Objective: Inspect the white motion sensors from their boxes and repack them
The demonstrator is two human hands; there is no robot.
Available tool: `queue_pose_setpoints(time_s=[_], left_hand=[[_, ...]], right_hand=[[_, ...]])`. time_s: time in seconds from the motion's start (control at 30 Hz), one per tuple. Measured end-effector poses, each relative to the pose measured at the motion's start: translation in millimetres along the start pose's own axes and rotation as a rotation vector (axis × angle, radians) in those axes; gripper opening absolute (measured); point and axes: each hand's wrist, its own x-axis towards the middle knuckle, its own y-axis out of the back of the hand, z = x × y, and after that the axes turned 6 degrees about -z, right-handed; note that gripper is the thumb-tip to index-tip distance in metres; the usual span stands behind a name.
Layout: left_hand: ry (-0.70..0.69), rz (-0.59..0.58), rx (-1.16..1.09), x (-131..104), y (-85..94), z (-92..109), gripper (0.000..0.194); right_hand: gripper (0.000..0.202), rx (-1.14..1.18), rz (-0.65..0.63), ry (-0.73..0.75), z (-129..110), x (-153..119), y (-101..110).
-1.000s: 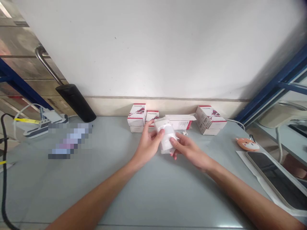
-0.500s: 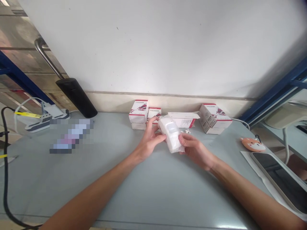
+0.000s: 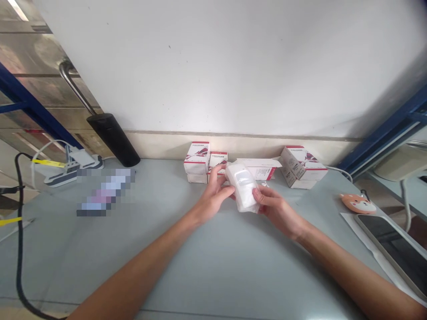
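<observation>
A white device wrapped in clear plastic is held tilted above the grey table. My left hand grips its left side, thumb in front and fingers behind. At its lower right, my right hand pinches the wrapping between thumb and fingers. Behind it lies a white box with a flap standing out at its right end. Red and white boxes are stacked to the left, next to a smaller-looking one partly hidden by my left hand.
More boxes stand at the back right. An orange animal-faced case and a phone-like device lie on the right. A pixelated object, white stand and black cable are on the left.
The whole view has shifted slightly, so things appear a little further right. Both hands still hold the wrapped device, which has hardly turned.
</observation>
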Motion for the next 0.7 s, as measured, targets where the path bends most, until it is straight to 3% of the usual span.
queue_pose_setpoints(time_s=[0.17, 0.37, 0.53, 0.7], left_hand=[[0.087, 0.031, -0.297, 4.2, -2.4, -1.2, 0.049], [0.154, 0.046, -0.479, 3.8, -4.3, -2.5, 0.036], [0.154, 0.087, -0.449, 4.9, -0.4, -1.6, 0.025], [0.185, 0.042, -0.33, 7.5, 1.8, -1.6, 0.042]], right_hand=[[0.061, -0.401, 0.17, 0.161, -5.6, -3.2, -2.2], [0.066, -0.485, 0.247, 0.175, -7.1, -7.4, -5.2], [0.054, -0.456, 0.289, 0.207, -9.1, -4.5, -1.4], [0.035, -0.397, 0.314, 0.315, -8.4, -3.7, 2.1]])
